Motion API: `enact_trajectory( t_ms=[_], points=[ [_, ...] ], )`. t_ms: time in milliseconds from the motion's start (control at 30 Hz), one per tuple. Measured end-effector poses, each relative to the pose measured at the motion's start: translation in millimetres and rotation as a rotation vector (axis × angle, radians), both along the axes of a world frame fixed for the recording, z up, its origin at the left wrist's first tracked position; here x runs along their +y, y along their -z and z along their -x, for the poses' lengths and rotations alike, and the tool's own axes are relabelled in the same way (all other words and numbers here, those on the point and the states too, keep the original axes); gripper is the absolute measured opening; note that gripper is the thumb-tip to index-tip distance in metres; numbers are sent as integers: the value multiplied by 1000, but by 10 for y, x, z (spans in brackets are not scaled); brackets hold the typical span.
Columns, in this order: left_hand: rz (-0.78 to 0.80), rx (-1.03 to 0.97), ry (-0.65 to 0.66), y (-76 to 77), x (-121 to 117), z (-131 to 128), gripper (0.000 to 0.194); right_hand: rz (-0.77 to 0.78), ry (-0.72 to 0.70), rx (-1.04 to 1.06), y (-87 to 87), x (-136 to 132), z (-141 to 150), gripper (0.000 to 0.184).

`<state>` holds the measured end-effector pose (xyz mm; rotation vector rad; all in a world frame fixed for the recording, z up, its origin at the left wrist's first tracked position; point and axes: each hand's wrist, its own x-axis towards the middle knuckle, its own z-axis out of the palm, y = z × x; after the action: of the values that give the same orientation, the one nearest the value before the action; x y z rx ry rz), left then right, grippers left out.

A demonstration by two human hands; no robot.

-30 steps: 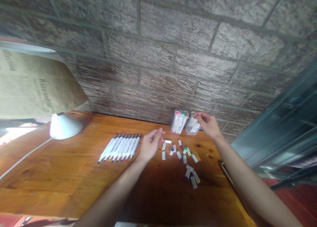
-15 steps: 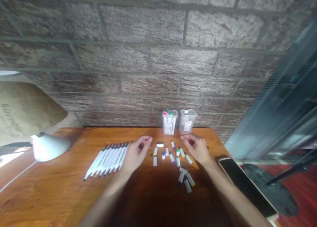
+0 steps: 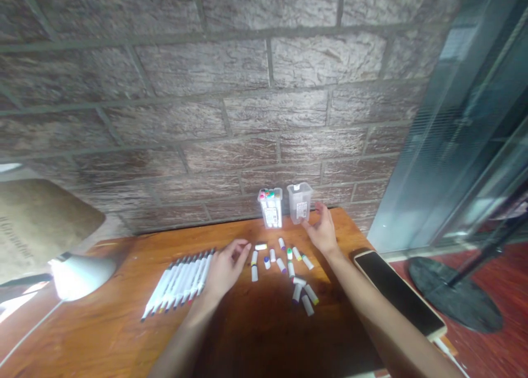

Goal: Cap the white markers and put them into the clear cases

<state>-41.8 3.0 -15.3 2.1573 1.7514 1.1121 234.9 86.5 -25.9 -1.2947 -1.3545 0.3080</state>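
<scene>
My right hand (image 3: 323, 232) is open, thumb and fingers apart, beside a clear plastic container (image 3: 300, 203) with nothing visible inside. The thumb is at the container's lower right edge; whether it touches, I cannot tell. My left hand (image 3: 226, 268) is over the table with loosely curled fingers and nothing visible in them, so it is open. Close to its left lies a row of white markers (image 3: 181, 281) without caps. Loose white marker caps (image 3: 281, 265) with coloured ends are scattered between my hands. A second clear container (image 3: 271, 215) holds several upright markers with coloured ends.
A lamp (image 3: 80, 276) with a brown shade and white base stands at the left. A phone (image 3: 398, 292) with a cable lies at the right table edge. A brick wall (image 3: 247, 114) rises behind the wooden table (image 3: 107, 334). A round black stand base (image 3: 454, 295) is on the floor.
My right hand has moved forward to the right side of the container without markers, its fingers spreading. The left hand stays near the marker row. The camera view has turned and shifted.
</scene>
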Motion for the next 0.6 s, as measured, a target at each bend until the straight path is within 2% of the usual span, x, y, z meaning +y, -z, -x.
enact_trajectory(
  t_ms=[100, 167, 233, 300, 367, 433, 500, 600],
  points=[
    [-8, -30, 12, 4, -2, -8, 30, 60, 18, -3, 56, 187, 99, 93],
    [-14, -53, 21, 2, -9, -15, 29, 53, 60, -42, 19, 232, 178, 100],
    [-19, -71, 32, 2, -16, -22, 28, -50, 144, -82, -72, 205, 255, 94],
    [-21, -80, 40, 6, -21, -24, 26, -210, 190, -105, -189, 136, 334, 78],
    [-20, -83, 46, 11, -24, -21, 25, -300, 93, -130, -294, 67, 427, 62],
    [-23, -88, 48, 15, -25, -16, 23, -291, -57, -170, -351, 30, 548, 56],
    [-28, -95, 49, 16, -27, -9, 23, -241, -125, -189, -349, 29, 705, 63],
    [-34, -99, 51, 13, -31, -4, 23, -132, -112, -127, -271, 71, 972, 87]
  ],
)
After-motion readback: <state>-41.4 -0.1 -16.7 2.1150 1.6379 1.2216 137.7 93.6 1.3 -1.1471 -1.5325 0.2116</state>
